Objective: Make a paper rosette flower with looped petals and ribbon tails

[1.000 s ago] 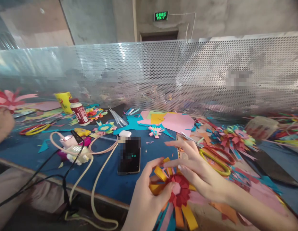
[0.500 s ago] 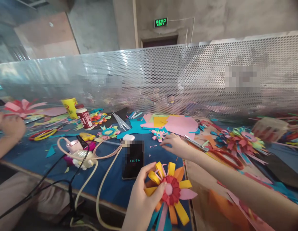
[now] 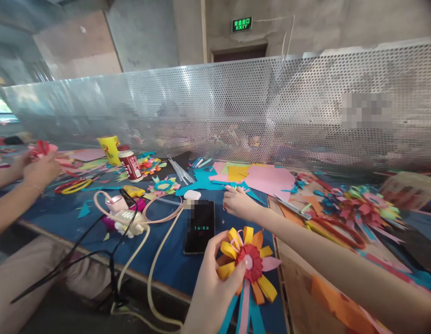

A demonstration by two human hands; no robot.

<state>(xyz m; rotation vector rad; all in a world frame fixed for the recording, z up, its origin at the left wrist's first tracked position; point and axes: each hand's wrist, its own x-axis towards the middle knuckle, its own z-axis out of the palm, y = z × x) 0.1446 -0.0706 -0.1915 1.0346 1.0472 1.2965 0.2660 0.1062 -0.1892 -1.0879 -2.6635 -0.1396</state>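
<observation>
My left hand point(image 3: 220, 273) is closed on a paper flower point(image 3: 248, 262), thumb on its pink and red centre. Yellow and orange loops and pink petals ring it, and blue and pink strips hang below. My right hand point(image 3: 239, 204) reaches across to the blue tabletop with its fingers curled down and drawn together. Whatever lies under those fingertips is hidden. Just behind them a small pink paper flower point(image 3: 243, 187) shows in part. A dark phone point(image 3: 200, 234) lies to the left of both hands.
A white earbud case point(image 3: 192, 195), a power strip with cables point(image 3: 130, 222), a coffee bottle point(image 3: 130, 162) and a yellow cup point(image 3: 110, 149) stand left. Scissors point(image 3: 335, 229) and a big paper flower point(image 3: 361, 206) lie right. A co-worker's hands point(image 3: 43, 167) hold red-pink paper. A perforated metal screen point(image 3: 215, 111) runs behind.
My right hand has moved slightly left and its spread fingers have curled together, now covering most of the small pink flower. My left hand keeps hold of its flower. The co-worker's hands have shifted.
</observation>
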